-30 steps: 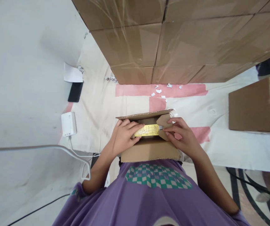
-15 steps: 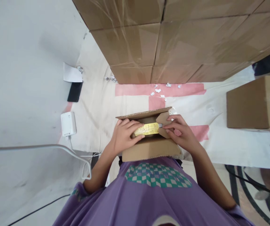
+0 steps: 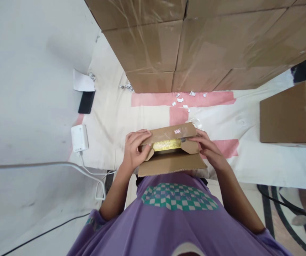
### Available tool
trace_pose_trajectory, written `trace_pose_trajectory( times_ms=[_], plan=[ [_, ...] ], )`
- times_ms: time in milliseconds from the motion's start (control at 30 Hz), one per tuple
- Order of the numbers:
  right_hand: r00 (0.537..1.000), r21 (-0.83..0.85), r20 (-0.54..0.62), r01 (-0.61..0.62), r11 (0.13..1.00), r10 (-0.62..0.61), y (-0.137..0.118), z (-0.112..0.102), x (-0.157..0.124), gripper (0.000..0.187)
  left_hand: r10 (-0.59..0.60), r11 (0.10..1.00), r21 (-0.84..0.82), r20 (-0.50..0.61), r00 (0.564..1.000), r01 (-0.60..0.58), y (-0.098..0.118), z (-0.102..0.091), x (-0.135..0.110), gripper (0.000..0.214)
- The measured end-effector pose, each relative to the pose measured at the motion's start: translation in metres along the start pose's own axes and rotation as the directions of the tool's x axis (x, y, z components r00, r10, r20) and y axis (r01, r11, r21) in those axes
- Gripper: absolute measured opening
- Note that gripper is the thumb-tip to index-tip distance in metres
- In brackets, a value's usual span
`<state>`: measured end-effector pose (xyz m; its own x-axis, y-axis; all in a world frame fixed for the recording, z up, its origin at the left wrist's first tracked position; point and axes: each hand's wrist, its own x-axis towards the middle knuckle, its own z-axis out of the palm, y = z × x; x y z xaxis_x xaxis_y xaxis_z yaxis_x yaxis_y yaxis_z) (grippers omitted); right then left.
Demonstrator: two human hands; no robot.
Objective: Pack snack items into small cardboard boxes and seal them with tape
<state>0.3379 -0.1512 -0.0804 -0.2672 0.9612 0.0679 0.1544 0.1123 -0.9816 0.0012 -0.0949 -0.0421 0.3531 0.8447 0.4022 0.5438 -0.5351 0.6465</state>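
Observation:
A small brown cardboard box point(image 3: 170, 165) rests in front of my chest with a yellow packet point(image 3: 167, 145) lying inside it. The far flap point(image 3: 169, 133), with a small pink print, is folded over the opening and leaves only a strip of the packet showing. My left hand point(image 3: 134, 151) curls round the box's left end, fingers on the far flap and the left side flap. My right hand point(image 3: 209, 149) grips the right end, fingertips on the right side flap.
A wall of taped cardboard cartons point(image 3: 195, 39) stands just beyond. Another carton point(image 3: 289, 113) sits at right. On the cream and pink cloth point(image 3: 147, 110) lie paper scraps point(image 3: 182, 99). At left are a white charger point(image 3: 78, 138) with cable, a black phone point(image 3: 86, 102) and a white card.
The far flap has come down over the box, covering most of the yellow packet. Both hands moved from the packet to the flaps at the box's ends.

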Motion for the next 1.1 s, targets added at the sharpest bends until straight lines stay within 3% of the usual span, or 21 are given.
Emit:
trace_pose_trajectory(
  times_ms=[67, 133, 267, 333, 400, 467, 567, 667, 800, 867, 967, 1100],
  plan=[
    [1.0, -0.045, 0.029, 0.01, 0.999, -0.008, -0.002, 0.002, -0.004, 0.057, 0.04, 0.998, -0.053, 0.12, 0.992, -0.034, -0.005, -0.009, 0.004, 0.032],
    [1.0, -0.117, -0.002, 0.023, 0.993, -0.023, -0.007, 0.01, -0.005, 0.074, 0.047, 0.994, -0.109, 0.206, 0.977, -0.025, -0.011, -0.017, 0.006, 0.041],
    [0.961, -0.092, -0.277, -0.037, 0.995, 0.011, -0.02, 0.038, 0.002, 0.099, 0.037, 0.987, -0.163, 0.265, 0.964, 0.006, -0.018, -0.026, 0.004, 0.059],
    [0.915, -0.037, -0.389, -0.133, 0.99, 0.108, -0.025, 0.051, 0.007, 0.094, 0.022, 0.98, -0.196, 0.28, 0.96, 0.035, -0.019, -0.028, 0.002, 0.071],
    [0.878, 0.013, -0.43, -0.227, 0.974, 0.211, -0.028, 0.059, 0.01, 0.079, 0.012, 0.978, -0.203, 0.295, 0.955, 0.051, -0.018, -0.028, 0.0, 0.077],
    [0.861, 0.047, -0.434, -0.271, 0.961, 0.264, -0.029, 0.062, 0.011, 0.07, 0.017, 0.989, -0.145, 0.305, 0.952, 0.028, -0.017, -0.026, -0.001, 0.061],
    [0.853, 0.051, -0.447, -0.278, 0.959, 0.271, -0.03, 0.064, 0.011, 0.068, 0.079, 0.997, -0.023, 0.313, 0.946, -0.076, -0.016, -0.021, -0.004, 0.03],
    [0.851, 0.037, -0.459, -0.271, 0.962, 0.257, -0.032, 0.064, 0.01, 0.067, 0.149, 0.986, 0.023, 0.308, 0.94, -0.164, -0.016, -0.017, -0.006, 0.028],
    [0.853, 0.014, -0.465, -0.26, 0.966, 0.236, -0.032, 0.064, 0.014, 0.067, 0.125, 0.973, 0.14, 0.354, 0.927, -0.184, -0.01, -0.019, -0.007, 0.027],
    [0.863, -0.029, -0.467, -0.231, 0.973, 0.191, -0.03, 0.063, 0.015, 0.064, 0.084, 0.961, 0.213, 0.378, 0.922, -0.175, -0.003, -0.022, -0.007, 0.027],
    [0.892, -0.207, -0.451, -0.121, 0.971, 0.015, -0.028, 0.059, 0.018, 0.056, 0.038, 0.95, 0.274, 0.38, 0.924, -0.152, 0.007, -0.024, -0.007, 0.026],
    [0.933, -0.497, -0.329, -0.038, 0.867, -0.148, -0.038, 0.053, 0.028, 0.047, 0.02, 0.957, 0.263, 0.363, 0.931, -0.124, 0.011, -0.023, -0.009, 0.027]
  ],
)
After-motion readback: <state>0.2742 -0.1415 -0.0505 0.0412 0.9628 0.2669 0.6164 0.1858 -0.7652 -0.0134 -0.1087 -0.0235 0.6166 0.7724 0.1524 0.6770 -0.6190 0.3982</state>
